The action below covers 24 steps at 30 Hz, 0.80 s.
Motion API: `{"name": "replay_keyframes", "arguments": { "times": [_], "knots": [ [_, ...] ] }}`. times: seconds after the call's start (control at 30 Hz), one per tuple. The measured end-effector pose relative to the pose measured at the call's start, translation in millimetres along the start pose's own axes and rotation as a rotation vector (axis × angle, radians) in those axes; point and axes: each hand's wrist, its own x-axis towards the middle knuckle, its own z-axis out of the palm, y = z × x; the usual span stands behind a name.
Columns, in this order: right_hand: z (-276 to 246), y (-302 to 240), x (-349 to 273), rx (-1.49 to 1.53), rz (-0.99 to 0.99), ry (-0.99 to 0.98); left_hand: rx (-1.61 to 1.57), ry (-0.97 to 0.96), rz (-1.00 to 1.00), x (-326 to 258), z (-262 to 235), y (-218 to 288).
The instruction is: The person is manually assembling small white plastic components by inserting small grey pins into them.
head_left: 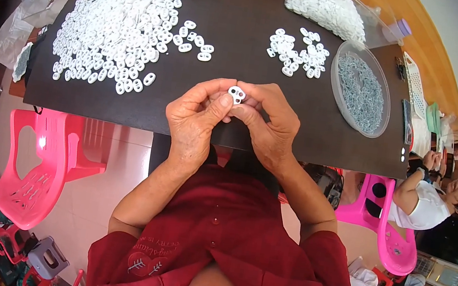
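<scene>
From where I stand, a glossy pink plastic armchair (29, 191) is at the far left, in front of a dark brown table (240, 22). On the tabletop spreads a broad heap of white oval plastic pieces with paired holes (116, 28), a few strays lying just to its right. Next comes the person's left hand (196, 116), its thumb and fingers pinched closed on one small white plastic piece with dark round holes (236, 94), held up near the table's front edge, between both hands. The right hand (270, 122) meets it from the other side, fingertips and thumb likewise drawn together on that piece. Beyond lies a smaller cluster of white pieces (315, 57), then a round clear plastic dish (335, 93) full of grey metal screw-like parts (361, 97). At the far right sits another person in a white top (429, 207).
</scene>
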Motion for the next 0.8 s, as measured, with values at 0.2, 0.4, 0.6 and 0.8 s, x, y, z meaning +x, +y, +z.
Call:
{"name": "replay_keyframes", "arguments": {
  "times": [0.2,0.4,0.6,0.8],
  "knots": [
    [7.0,-2.3,-2.9,0.003,-0.019,0.049,-0.026,0.001,0.042,-2.8,1.1,-3.4],
    [13.8,-4.3,-4.2,-0.030,-0.063,0.104,-0.015,0.044,0.158,-4.2,5.1,-8.9],
    [14.0,-1.0,-1.1,-0.127,-0.241,0.163,0.008,0.062,0.195,-7.2,10.9,-7.4],
    [16.1,1.9,-2.2,-0.152,-0.242,0.160,0.035,0.067,0.202,-3.9,9.0,-11.0]
  ]
}}
